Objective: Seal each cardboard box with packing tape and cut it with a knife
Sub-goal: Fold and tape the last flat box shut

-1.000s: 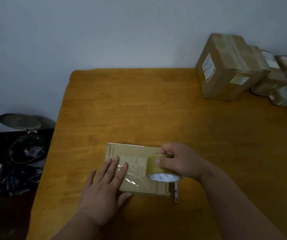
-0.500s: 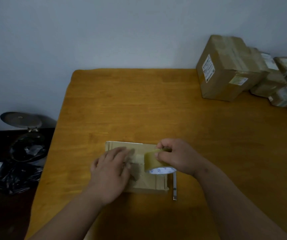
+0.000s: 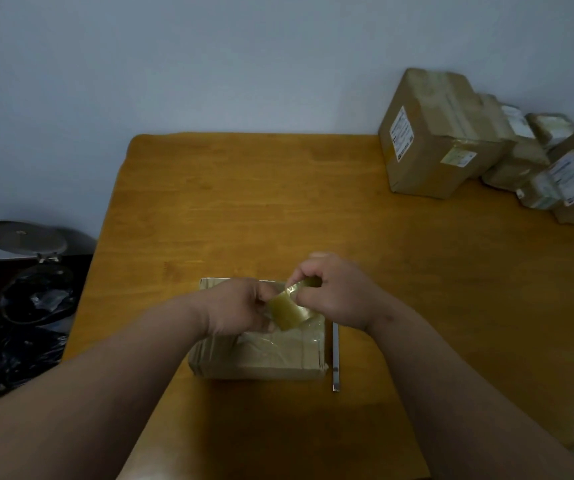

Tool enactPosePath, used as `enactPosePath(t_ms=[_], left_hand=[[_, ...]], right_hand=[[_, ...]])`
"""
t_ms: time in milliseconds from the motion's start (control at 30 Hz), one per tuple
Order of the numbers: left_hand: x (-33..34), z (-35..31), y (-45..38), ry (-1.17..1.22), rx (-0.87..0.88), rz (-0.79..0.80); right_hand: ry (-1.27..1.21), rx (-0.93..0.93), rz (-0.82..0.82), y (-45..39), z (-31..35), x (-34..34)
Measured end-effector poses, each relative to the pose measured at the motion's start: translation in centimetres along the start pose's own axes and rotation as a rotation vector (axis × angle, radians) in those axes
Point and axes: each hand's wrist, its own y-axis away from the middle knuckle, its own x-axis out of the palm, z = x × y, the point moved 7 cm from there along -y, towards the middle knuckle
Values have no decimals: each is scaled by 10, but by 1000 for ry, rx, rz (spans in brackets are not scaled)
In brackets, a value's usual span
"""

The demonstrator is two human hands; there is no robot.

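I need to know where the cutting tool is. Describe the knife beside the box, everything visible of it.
The knife is a slim, straight, silvery strip, metal by its look. It lies flat on the wooden table, just right of the small cardboard box and parallel to its right edge, with a narrow gap between them. Its near end shows a small darker detail; whether a blade is out cannot be told. Neither hand touches it: the right hand holds the tape roll above the box.

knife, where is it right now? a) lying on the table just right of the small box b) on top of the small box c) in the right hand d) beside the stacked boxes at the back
a: the knife lies flat on the table along the right edge of the small box, with neither hand touching it.
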Motion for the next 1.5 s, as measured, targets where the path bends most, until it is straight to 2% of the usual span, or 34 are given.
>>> enactPosePath(t_ms=[67, 133, 167, 200, 267, 300, 367, 500, 567, 633, 733, 800, 867, 967, 1133, 1200, 1300, 1433, 1500], left_hand=[[0, 5, 0, 66, -31, -16], [-1, 9, 3, 170, -54, -41], [-2, 11, 5, 228, -61, -55], [-2, 14, 8, 281, -71, -71], [0, 19, 12, 367, -92, -86], [2, 21, 14, 395, -94, -83], [7, 21, 19, 401, -88, -81], [11, 20, 25, 257, -86, -89], [9, 21, 29, 309, -79, -118], [7, 25, 33, 469, -75, -162], [8, 39, 32, 755, -92, -244], [10, 45, 30, 860, -107, -277], [12, 48, 27, 916, -111, -285], [13, 49, 24, 943, -121, -288], [13, 45, 22, 888, -150, -283], [13, 43, 22, 848, -152, -271], [13, 42, 22, 841, -164, -258], [13, 44, 21, 843, -185, -255], [13, 45, 21, 837, -189, -250]], right_hand=[[-75, 37, -126, 2, -12, -6], [-211, 191, -313, 9, -36, -15], [-246, 309, -342, 13, -51, -13], [-243, 429, -281, 17, -66, -5], [-266, 558, 10, 26, -81, 27], [-307, 557, 141, 29, -80, 42], [-301, 482, 230, 26, -75, 57], [-2, 334, 160, -9, -70, 61], [-15, 258, 126, -22, -65, 63], [-179, 224, 28, -26, -67, 60], [-469, 431, -268, -8, -102, 49], [-296, 616, -349, 14, -134, 48], [-54, 684, -279, 32, -152, 56], [127, 685, -139, 45, -156, 78], [223, 673, -96, 44, -156, 86], [196, 694, -95, 45, -160, 82], [13, 708, -214, 54, -159, 62], [-271, 576, -403, 65, -130, 29], [-345, 470, -429, 69, -109, 15]])
